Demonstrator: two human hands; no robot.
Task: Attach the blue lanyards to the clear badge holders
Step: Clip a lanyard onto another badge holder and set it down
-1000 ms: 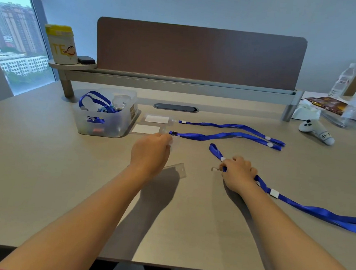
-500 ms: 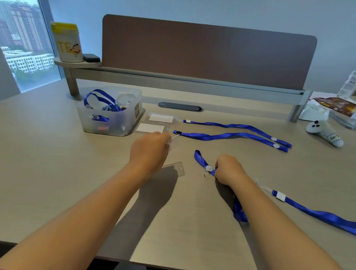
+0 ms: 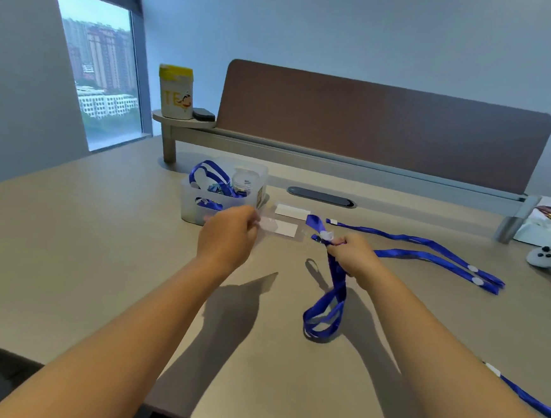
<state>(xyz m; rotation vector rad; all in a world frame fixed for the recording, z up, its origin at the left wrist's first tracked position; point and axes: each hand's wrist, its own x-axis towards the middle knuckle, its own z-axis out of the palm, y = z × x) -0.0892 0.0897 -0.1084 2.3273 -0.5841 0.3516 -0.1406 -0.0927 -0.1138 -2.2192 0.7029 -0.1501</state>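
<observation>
The right hand (image 3: 351, 254) pinches the lanyard (image 3: 331, 299) by its clip end. The left hand (image 3: 229, 235) pinches a clear holder (image 3: 268, 224). Next, I think, the clip must meet the holder's slot.

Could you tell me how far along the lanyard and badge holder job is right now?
Done: nothing visibly joined, though clips are hard to see. In hand: the right hand grips a blue lanyard by its clip end; the left hand pinches a clear badge holder. Left: two lanyards and two badge holders on the desk.

Single head view: looks forward-down over desk (image 3: 98, 261), toward window corner, close.
</observation>
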